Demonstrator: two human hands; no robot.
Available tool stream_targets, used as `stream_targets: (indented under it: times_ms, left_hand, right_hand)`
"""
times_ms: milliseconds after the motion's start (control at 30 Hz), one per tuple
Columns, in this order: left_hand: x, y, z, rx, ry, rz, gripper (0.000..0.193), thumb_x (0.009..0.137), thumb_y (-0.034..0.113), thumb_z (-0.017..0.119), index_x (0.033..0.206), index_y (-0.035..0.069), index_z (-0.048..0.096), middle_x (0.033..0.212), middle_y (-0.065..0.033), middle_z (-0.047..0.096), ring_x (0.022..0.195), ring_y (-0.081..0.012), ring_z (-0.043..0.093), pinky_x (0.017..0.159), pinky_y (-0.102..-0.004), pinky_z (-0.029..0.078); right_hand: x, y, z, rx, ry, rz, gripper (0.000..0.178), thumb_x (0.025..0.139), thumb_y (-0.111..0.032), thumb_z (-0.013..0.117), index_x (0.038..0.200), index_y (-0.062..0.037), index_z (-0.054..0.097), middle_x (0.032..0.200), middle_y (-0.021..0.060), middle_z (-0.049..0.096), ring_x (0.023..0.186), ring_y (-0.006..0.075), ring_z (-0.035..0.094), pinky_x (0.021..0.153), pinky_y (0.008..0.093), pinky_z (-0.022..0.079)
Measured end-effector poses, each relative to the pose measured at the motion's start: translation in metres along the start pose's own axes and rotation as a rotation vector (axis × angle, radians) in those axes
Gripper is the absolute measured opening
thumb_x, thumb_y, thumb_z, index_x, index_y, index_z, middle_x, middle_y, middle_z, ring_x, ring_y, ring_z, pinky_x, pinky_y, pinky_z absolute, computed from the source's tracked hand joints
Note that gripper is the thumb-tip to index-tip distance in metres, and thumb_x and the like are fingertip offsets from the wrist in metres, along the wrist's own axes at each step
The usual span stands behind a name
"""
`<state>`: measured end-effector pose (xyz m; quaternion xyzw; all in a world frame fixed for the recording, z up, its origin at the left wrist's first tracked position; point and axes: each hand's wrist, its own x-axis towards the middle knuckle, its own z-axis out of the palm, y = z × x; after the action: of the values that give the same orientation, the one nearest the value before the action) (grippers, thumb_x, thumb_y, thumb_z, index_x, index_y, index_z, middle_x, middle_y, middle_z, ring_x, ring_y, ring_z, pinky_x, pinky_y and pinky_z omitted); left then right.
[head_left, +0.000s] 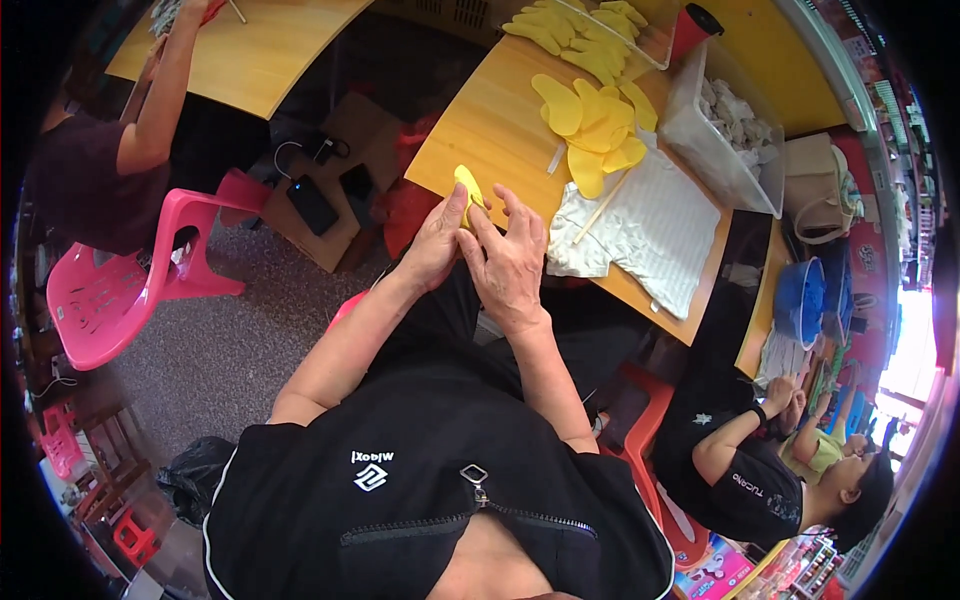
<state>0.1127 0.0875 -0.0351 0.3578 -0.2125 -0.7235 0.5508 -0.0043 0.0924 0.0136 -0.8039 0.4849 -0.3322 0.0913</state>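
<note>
A small curved yellow piece [464, 180], bent or folded, is held up at the near left edge of the wooden table [470, 130]. My left hand [436, 242] closes on it from the left, with the thumb along its side. My right hand [508, 258] comes in from the right. Its thumb and index finger are at the piece's lower part, and its other fingers stretch forward. Farther off on the table is a loose pile of flat yellow insole-shaped pieces [600, 130]. A white cloth [665, 215] lies right of my hands, with a thin wooden stick [600, 208] on it.
More yellow pieces [570, 35] lie at the table's far end. A clear plastic bin [690, 130] holds crumpled white material. A pink chair [165, 260] and seated person [110, 180] are at left; another person [750, 470] works at right near a blue basin [798, 300].
</note>
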Motion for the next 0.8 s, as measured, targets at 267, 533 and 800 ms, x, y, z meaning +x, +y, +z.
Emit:
stream_targets:
  times_ms: [267, 533, 800]
  left_hand:
    - [-0.003, -0.001, 0.0, -0.024, -0.041, -0.082, 0.058, 0.092, 0.061, 0.038, 0.101, 0.006, 0.053, 0.074, -0.001, 0.052, 0.054, -0.0082, 0.047, 0.043, -0.0199, 0.035]
    - [-0.005, -0.005, 0.002, 0.168, -0.041, -0.017, 0.055, 0.094, 0.059, 0.034, 0.099, 0.008, 0.052, 0.074, 0.0006, 0.051, 0.057, -0.0056, 0.046, 0.046, -0.019, 0.035]
    - [-0.007, -0.015, -0.001, 0.261, -0.038, 0.058, 0.049, 0.094, 0.055, 0.038, 0.096, 0.008, 0.05, 0.069, 0.0014, 0.047, 0.052, -0.0052, 0.043, 0.044, -0.0192, 0.033]
  right_hand:
    - [-0.001, 0.01, -0.001, 0.611, 0.149, 0.359, 0.015, 0.082, -0.003, 0.064, 0.096, -0.0018, 0.066, 0.094, 0.0123, 0.059, 0.079, 0.021, 0.058, 0.07, 0.0293, 0.047]
    - [-0.01, 0.015, 0.0, 0.681, 0.002, 0.507, 0.012, 0.082, -0.005, 0.068, 0.092, 0.0016, 0.068, 0.083, 0.0061, 0.061, 0.07, 0.0091, 0.056, 0.064, 0.0218, 0.044]
    - [-0.014, 0.015, 0.004, 0.431, 0.072, 0.337, 0.009, 0.08, -0.004, 0.067, 0.088, 0.0023, 0.066, 0.078, 0.0117, 0.06, 0.065, 0.0187, 0.06, 0.058, 0.0274, 0.047]
